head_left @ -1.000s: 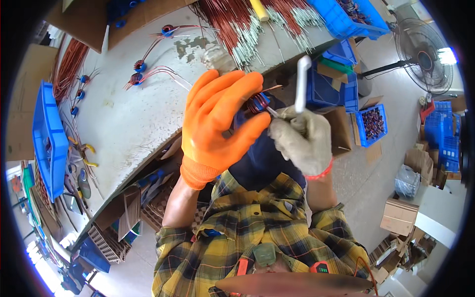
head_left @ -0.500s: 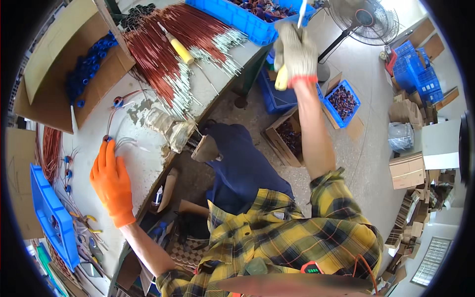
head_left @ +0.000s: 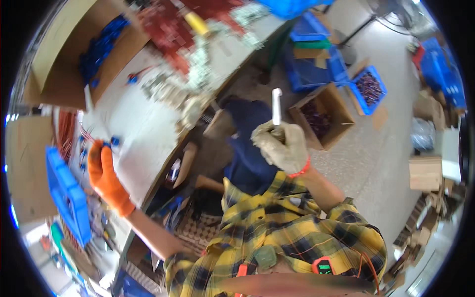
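Observation:
My left hand (head_left: 109,175), in an orange glove, hangs over the left side of the table with thumb and fingers pinched together. Thin reddish wires (head_left: 87,135) stick out past its fingertips, and a blue ring coil (head_left: 115,140) is right beside them. In front of my body, my right hand (head_left: 284,147), in an off-white knit glove, is closed round a narrow white tool (head_left: 276,106) that points up and has a small hooked tip. Its lower part is hidden in the fist. Another blue ring coil (head_left: 132,79) lies farther up the table.
A cloth-wrapped clamp (head_left: 190,111) sits at the table edge. Beyond it lie bundled red wires with pale ends (head_left: 170,42) and a yellow-handled tool (head_left: 196,23). A carton (head_left: 62,64) holds blue rings; a blue tray (head_left: 69,198) stands left. Boxes (head_left: 341,116) are on the floor.
My right hand has come down and back toward my body, the white tool still in it. My left hand has shifted slightly left and its fingers have closed up. The view has turned.

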Action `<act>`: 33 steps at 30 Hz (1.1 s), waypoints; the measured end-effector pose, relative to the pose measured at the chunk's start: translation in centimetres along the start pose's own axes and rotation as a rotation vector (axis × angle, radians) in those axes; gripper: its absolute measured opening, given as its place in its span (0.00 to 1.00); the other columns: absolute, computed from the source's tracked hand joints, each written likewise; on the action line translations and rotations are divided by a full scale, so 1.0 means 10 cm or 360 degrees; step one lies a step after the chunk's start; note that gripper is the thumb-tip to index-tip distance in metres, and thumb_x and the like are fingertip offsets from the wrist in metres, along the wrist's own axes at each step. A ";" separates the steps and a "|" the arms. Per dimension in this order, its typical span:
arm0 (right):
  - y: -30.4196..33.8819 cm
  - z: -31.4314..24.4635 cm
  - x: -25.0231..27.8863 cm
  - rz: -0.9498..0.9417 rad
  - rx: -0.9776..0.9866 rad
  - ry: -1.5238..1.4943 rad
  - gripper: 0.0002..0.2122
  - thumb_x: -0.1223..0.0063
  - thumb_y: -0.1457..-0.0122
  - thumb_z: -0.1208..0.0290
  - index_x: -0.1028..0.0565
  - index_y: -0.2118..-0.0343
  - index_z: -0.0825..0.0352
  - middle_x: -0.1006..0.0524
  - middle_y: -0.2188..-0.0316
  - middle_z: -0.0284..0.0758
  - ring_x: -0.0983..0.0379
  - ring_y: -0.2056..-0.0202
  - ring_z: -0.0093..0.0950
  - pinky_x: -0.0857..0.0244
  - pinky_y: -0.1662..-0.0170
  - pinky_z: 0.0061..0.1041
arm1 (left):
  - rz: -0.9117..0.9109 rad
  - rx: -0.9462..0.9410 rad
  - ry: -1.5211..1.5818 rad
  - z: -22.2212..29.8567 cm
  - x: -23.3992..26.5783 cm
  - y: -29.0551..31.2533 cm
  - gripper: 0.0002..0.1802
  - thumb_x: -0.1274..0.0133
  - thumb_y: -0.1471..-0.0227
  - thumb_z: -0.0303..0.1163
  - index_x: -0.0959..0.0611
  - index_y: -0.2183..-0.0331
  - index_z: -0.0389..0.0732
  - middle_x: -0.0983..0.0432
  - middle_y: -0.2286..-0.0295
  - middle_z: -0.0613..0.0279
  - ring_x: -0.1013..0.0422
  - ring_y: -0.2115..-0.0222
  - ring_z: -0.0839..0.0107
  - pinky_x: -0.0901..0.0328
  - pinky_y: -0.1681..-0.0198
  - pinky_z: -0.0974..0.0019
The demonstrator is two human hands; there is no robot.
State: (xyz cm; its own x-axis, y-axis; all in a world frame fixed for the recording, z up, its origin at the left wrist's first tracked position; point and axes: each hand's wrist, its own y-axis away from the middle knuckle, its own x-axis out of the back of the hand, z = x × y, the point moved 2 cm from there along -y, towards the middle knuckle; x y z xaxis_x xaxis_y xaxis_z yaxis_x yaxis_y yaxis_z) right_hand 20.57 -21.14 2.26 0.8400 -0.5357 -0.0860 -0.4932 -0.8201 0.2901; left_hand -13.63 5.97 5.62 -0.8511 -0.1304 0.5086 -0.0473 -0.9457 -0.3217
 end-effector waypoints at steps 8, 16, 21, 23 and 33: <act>-0.03 -0.13 -0.76 -0.0340 0.0749 0.0384 0.17 0.22 0.39 0.61 0.16 0.58 0.68 0.21 0.78 0.33 0.23 0.79 0.21 0.30 0.73 0.26 | -0.0250 0.0398 0.1631 0.78 -0.66 0.78 0.29 0.43 0.26 0.39 0.27 0.31 0.39 0.21 0.40 0.51 0.19 0.47 0.53 0.29 0.36 0.46; -0.10 -0.40 -0.58 -0.0040 0.1174 0.0711 0.10 0.26 0.38 0.75 0.17 0.57 0.67 0.16 0.72 0.38 0.16 0.73 0.33 0.25 0.69 0.29 | -0.0544 0.0347 0.1756 0.95 -1.06 1.26 0.29 0.34 0.35 0.35 0.20 0.38 0.32 0.17 0.49 0.55 0.23 0.54 0.69 0.29 0.46 0.63; -0.31 -0.53 -0.39 -0.0042 0.1669 0.0999 0.11 0.24 0.39 0.72 0.15 0.57 0.66 0.14 0.70 0.37 0.20 0.75 0.28 0.25 0.67 0.24 | -0.0715 0.0218 0.1637 0.88 -0.91 1.09 0.26 0.32 0.36 0.31 0.16 0.41 0.30 0.14 0.51 0.52 0.19 0.52 0.65 0.27 0.45 0.62; -0.40 -0.58 -0.38 -0.0039 0.1733 0.1041 0.12 0.24 0.39 0.70 0.15 0.56 0.65 0.15 0.71 0.36 0.19 0.75 0.30 0.24 0.67 0.25 | -0.0737 0.0136 0.1575 0.88 -0.88 1.04 0.20 0.31 0.38 0.26 0.12 0.46 0.30 0.13 0.50 0.47 0.18 0.50 0.62 0.27 0.41 0.58; -0.31 0.00 -0.32 0.0026 0.0244 0.0111 0.14 0.34 0.28 0.61 0.17 0.54 0.70 0.14 0.73 0.30 0.18 0.74 0.16 0.26 0.71 0.19 | -0.0551 -0.0152 0.1289 0.77 -1.17 1.07 0.16 0.26 0.44 0.28 0.07 0.54 0.35 0.15 0.45 0.44 0.18 0.47 0.61 0.27 0.39 0.57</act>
State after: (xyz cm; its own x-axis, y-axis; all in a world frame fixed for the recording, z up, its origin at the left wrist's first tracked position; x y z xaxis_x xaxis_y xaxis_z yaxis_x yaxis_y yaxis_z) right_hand 19.44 -16.86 1.68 0.8426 -0.5383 -0.0147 -0.5312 -0.8354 0.1415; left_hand -0.18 -4.90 2.37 -0.8882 0.4434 -0.1201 -0.3833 -0.8594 -0.3383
